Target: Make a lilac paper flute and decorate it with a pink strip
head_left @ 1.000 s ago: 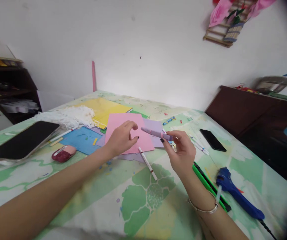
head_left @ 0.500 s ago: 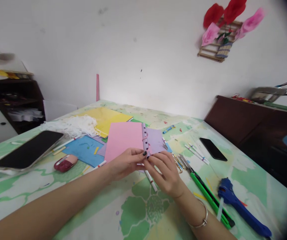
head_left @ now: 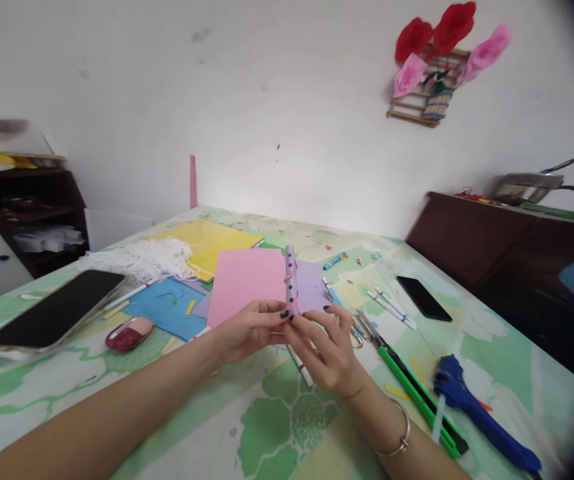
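Observation:
A lilac paper tube [head_left: 291,277] with dark dots and a thin pink strip wound round it points away from me over the table. My left hand [head_left: 254,329] pinches its near end between thumb and fingers. At that same end, the thumb and forefinger of my right hand [head_left: 327,350] close on the tube, while the other fingers are loosely raised. Just beyond lies a pink paper sheet [head_left: 247,280]; whether the tube is joined to it I cannot tell. A lilac sheet [head_left: 309,283] shows to the right, partly covered. White sticks [head_left: 299,365] lie beneath my hands.
Right of my hands are scissors [head_left: 363,325], a green cutter knife [head_left: 411,383], a blue glue gun [head_left: 477,413] and a dark phone [head_left: 423,298]. On the left lie a larger phone [head_left: 57,310], a maroon-pink case [head_left: 129,333], blue paper [head_left: 167,307], white yarn [head_left: 141,259] and yellow paper [head_left: 209,243].
The tube has turned more upright and now shows more of its dotted side. My right hand's fingers have spread and lifted slightly. The view has shifted a little.

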A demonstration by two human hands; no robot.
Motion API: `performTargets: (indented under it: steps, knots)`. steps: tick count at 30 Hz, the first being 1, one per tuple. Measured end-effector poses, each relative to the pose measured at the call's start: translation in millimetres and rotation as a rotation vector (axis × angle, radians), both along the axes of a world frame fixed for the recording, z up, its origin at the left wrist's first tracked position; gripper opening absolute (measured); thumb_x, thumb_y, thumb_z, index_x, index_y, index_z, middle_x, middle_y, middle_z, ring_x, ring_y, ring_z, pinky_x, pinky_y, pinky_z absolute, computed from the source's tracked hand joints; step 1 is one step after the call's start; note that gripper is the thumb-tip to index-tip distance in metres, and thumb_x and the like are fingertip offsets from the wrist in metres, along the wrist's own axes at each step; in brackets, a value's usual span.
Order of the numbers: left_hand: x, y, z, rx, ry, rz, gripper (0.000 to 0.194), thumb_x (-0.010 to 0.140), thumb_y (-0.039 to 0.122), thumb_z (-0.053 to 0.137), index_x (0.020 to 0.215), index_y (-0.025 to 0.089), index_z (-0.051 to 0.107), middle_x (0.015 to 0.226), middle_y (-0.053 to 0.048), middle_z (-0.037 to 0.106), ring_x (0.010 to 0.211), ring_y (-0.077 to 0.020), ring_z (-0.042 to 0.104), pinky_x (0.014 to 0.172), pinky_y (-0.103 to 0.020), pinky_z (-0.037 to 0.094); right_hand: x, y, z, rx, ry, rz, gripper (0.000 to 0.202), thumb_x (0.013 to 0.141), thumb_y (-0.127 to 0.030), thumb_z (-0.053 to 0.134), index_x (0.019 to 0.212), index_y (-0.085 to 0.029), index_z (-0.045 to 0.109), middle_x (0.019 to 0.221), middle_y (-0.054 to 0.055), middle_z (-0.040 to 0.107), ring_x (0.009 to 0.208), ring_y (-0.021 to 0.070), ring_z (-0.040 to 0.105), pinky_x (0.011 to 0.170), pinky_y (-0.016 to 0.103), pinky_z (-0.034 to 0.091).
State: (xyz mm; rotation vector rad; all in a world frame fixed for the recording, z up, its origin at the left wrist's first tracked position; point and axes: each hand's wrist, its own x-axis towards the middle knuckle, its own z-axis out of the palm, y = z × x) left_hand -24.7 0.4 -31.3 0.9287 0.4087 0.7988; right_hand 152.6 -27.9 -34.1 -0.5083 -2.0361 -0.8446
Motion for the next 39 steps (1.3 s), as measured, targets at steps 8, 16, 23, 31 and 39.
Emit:
performTargets:
  steps: [8, 16, 23, 31, 39]
  knots:
    - [2, 1, -1.5, 0.05, 0.019, 0.076, 0.013, 0.078, 0.022, 0.068, 0.085, 0.01, 0.069, 0.084, -0.007, 0.069, 0.083, -0.0151, 0.065, 0.089, -0.034, 0.048, 4, 6, -3.9, -0.132, 0.163, 0.062, 0.032, 0.082, -0.007, 0.056, 0.111, -0.019, 0.059, 0.093, 0.01, 0.066, 0.092, 0.021, 0.06, 0.078, 0.041, 0.047]
    - [4, 2, -2.6, 0.156, 0.111, 0.146, 0.016, 0.077, 0.026, 0.07, 0.085, 0.013, 0.071, 0.088, -0.006, 0.07, 0.087, -0.0167, 0.065, 0.093, -0.037, 0.047, -2, 9, -9.0, -0.31, 0.365, 0.144, 0.033, 0.08, -0.004, 0.058, 0.109, -0.02, 0.059, 0.092, 0.01, 0.063, 0.087, 0.0189, 0.061, 0.073, 0.034, 0.054]
    - [3, 4, -3.0, 0.214, 0.168, 0.206, 0.023, 0.076, 0.032, 0.07, 0.086, 0.011, 0.073, 0.087, -0.008, 0.071, 0.084, -0.0184, 0.065, 0.092, -0.041, 0.049, -6, 7, -6.3, -0.399, 0.484, 0.17, 0.029, 0.081, -0.007, 0.06, 0.105, -0.021, 0.061, 0.094, 0.008, 0.066, 0.086, 0.0173, 0.064, 0.077, 0.032, 0.054]
    - [5, 2, -3.8, 0.216, 0.204, 0.306, 0.026, 0.071, 0.034, 0.074, 0.082, 0.01, 0.072, 0.081, -0.009, 0.072, 0.08, -0.0186, 0.066, 0.083, -0.036, 0.052, -9, 6, -6.6, -0.506, 0.544, 0.177, 0.024, 0.078, -0.01, 0.065, 0.099, -0.019, 0.062, 0.091, 0.006, 0.067, 0.085, 0.0158, 0.064, 0.076, 0.029, 0.053]
    - [7, -2, -1.6, 0.387, 0.377, 0.426, 0.026, 0.074, 0.036, 0.069, 0.072, 0.01, 0.069, 0.066, -0.005, 0.068, 0.064, -0.0148, 0.064, 0.067, -0.025, 0.051, -12, 4, -7.3, -0.573, 0.588, 0.169, 0.019, 0.077, -0.009, 0.064, 0.093, -0.018, 0.062, 0.086, 0.005, 0.067, 0.08, 0.0145, 0.063, 0.071, 0.027, 0.052]
